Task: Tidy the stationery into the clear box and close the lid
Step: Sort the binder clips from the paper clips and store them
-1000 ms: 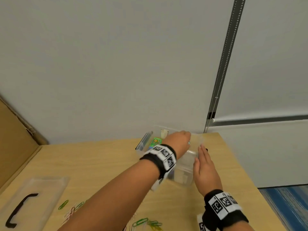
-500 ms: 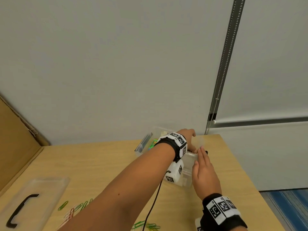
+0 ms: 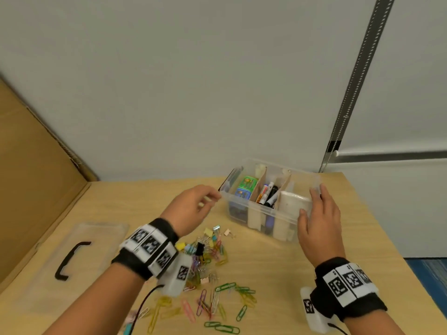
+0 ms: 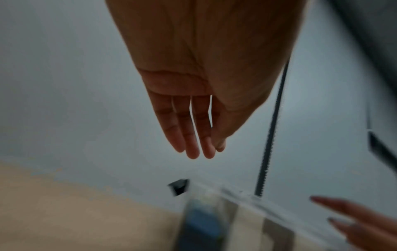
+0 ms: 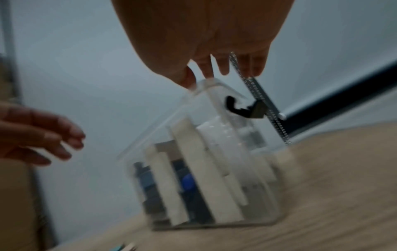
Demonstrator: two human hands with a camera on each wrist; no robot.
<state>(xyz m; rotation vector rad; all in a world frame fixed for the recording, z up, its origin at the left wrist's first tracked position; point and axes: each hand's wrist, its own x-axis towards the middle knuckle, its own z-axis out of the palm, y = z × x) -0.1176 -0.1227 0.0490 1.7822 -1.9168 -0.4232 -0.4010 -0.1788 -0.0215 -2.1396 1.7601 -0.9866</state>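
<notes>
The clear box stands open at the back of the wooden table, split by cardboard dividers and holding markers, a green and blue pack and white items. My left hand hovers just off the box's left corner, fingers loose and holding nothing; the left wrist view shows its fingers straight above the box. My right hand lies flat against the box's right end. In the right wrist view its fingertips touch the rim of the box. The clear lid, with a black handle, lies at far left.
Several coloured paper clips and small binder clips lie scattered on the table between my arms, in front of the box. A cardboard panel borders the table on the left. The wall is close behind the box; the table's edge runs along the right.
My left hand has pulled back from over the box toward the left and nearer me, uncovering its contents. My right hand has stayed at the box's right end.
</notes>
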